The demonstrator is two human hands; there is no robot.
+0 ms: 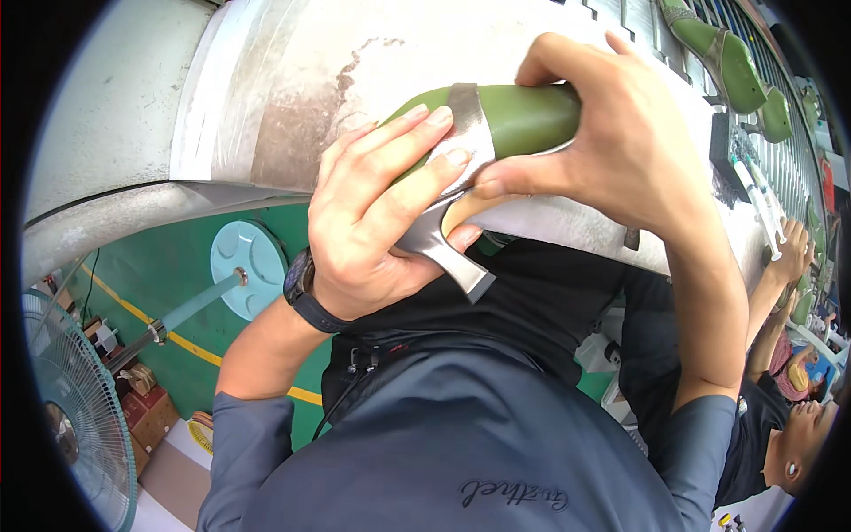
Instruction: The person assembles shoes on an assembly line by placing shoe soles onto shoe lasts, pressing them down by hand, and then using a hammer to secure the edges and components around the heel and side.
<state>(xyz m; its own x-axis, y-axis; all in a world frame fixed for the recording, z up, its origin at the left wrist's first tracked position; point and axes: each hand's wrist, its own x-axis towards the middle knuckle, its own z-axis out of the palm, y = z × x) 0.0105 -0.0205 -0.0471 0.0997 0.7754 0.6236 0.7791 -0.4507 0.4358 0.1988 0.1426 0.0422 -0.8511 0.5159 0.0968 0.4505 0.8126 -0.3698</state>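
Note:
A green shoe last lies on its side above the bench edge, in front of me. Around it runs a metallic silver strap, part of a sandal with a shiny silver heel that points down toward me. My left hand is wrapped over the left part, its fingers on the strap and the sandal's side, thumb beneath near the heel. At the right end of the last, my right hand grips with fingers over the top and thumb pressed near the tan sole. Both palms hide much of the sandal.
The stained, pale bench has a rounded front edge. More green lasts with sandals stand on a slatted rack at right, near white syringe-like tubes. A co-worker sits at right. A floor fan and blue round-based stool are at left.

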